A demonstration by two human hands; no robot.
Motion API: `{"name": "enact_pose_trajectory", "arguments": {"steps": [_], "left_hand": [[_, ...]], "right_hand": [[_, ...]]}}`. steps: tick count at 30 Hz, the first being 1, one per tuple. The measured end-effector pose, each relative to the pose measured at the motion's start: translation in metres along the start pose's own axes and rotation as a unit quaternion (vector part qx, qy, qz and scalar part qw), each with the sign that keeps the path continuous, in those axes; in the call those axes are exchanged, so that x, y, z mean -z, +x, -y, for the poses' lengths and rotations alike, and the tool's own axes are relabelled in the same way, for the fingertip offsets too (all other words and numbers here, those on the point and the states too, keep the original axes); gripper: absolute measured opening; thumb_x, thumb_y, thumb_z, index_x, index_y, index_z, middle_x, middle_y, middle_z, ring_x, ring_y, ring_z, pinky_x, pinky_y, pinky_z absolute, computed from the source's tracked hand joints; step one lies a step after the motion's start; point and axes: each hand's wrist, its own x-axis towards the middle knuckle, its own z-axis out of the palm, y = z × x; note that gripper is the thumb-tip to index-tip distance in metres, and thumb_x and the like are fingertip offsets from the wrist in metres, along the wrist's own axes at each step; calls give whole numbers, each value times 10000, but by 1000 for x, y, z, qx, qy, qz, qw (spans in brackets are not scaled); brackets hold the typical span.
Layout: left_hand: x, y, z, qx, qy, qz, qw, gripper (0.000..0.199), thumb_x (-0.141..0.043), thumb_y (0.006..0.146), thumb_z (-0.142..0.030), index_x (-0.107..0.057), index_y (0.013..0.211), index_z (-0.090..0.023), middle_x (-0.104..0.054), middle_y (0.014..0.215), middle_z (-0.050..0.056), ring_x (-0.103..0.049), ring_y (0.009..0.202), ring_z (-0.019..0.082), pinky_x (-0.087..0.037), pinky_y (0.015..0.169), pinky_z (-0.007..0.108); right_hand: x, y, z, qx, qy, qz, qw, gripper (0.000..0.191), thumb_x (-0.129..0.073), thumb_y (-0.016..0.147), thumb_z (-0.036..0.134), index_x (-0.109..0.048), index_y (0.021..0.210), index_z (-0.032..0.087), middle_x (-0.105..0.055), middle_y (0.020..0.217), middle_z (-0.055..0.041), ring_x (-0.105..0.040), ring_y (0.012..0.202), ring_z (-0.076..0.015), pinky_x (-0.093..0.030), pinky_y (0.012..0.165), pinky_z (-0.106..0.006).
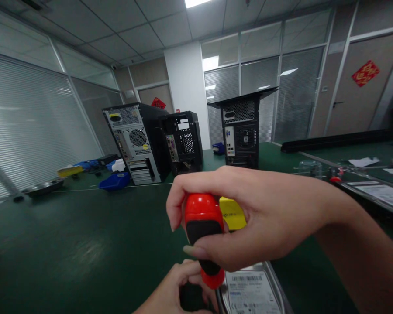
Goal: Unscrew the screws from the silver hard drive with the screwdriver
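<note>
My right hand (265,213) is wrapped round the handle of a red and black screwdriver (205,226), which points down. The screwdriver's tip is hidden below its red collar. Under it lies a silver hard drive (249,292) with a white printed label, partly covered by my right hand and cut off by the bottom of the view. At the drive's left edge my left hand (177,288) has its fingers curled inward, close to the screwdriver's lower end. What these fingers pinch, if anything, cannot be made out. Behind my right hand shows a yellow piece with dark writing (232,213).
Three computer cases (144,139), (185,144), (240,131) stand at the back of the green table (68,235). Left of them are a blue bin (114,181) and a metal tray (44,187). On the right lie another drive-like labelled unit (383,192) and white paper (363,162).
</note>
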Motion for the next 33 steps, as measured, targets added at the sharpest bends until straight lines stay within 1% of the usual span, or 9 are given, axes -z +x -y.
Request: {"name": "enact_pose_trajectory", "arguments": {"steps": [5,10,12,16,19,23,27,30,33], "left_hand": [[0,-2,1,17,22,-6,1000,434,-784,695,-377,-688,1068,-176,-733,919,54,-659,904,232,-464,951,392],[2,-1,2,49,35,-13,998,344,-788,666,-397,-725,920,-174,-737,947,51,-642,996,261,-461,966,393],[2,0,3,49,23,-7,999,406,-798,646,-396,-718,971,-166,-745,932,54,-657,954,258,-475,940,391],[1,1,5,34,23,-18,999,379,-778,688,-374,-719,997,-163,-754,928,59,-657,957,249,-462,954,378],[1,1,6,24,23,-20,999,408,-776,692,-373,-712,1040,-170,-758,926,57,-657,944,247,-464,947,379],[2,2,4,14,50,-4,999,433,-800,660,-407,-726,1005,-156,-761,908,69,-651,962,266,-460,961,403],[2,1,0,27,18,-15,999,374,-786,670,-372,-727,967,-152,-748,938,53,-666,944,243,-481,938,375],[1,-1,-3,37,0,-11,999,405,-792,652,-343,-719,1002,-153,-740,935,42,-666,919,233,-501,895,359],[0,-2,-4,30,14,-19,999,328,-778,660,-305,-730,950,-160,-737,929,35,-657,923,226,-494,907,358]], "right_hand": [[-1,-2,2,-34,10,5,999,326,-632,846,165,-497,1140,199,-580,803,54,-546,603,-77,-447,488,-157],[-3,3,-5,19,7,-17,1000,294,-719,860,343,-551,1044,188,-581,892,37,-558,680,-62,-437,541,-135],[-4,4,-6,28,20,-12,999,264,-693,881,299,-537,1063,188,-583,902,33,-564,690,-62,-446,557,-134],[-2,1,-2,-31,21,10,999,370,-665,853,197,-468,1167,205,-593,914,18,-576,696,-94,-471,542,-163],[-1,-3,3,-47,5,6,999,413,-669,831,169,-465,1189,204,-586,894,23,-556,667,-93,-462,525,-174],[-2,-3,4,-27,-24,-12,999,359,-649,862,162,-490,1183,186,-586,871,26,-552,670,-91,-460,542,-179],[-4,3,-1,16,-47,-25,998,245,-688,893,293,-553,1060,175,-620,908,23,-592,748,-92,-481,606,-173],[-4,6,-4,38,-64,-43,996,263,-729,864,335,-582,994,160,-611,867,45,-585,723,-69,-468,595,-148],[-4,8,-5,75,-85,-65,991,276,-760,841,295,-604,999,132,-613,943,43,-585,806,-53,-461,666,-116]]}}
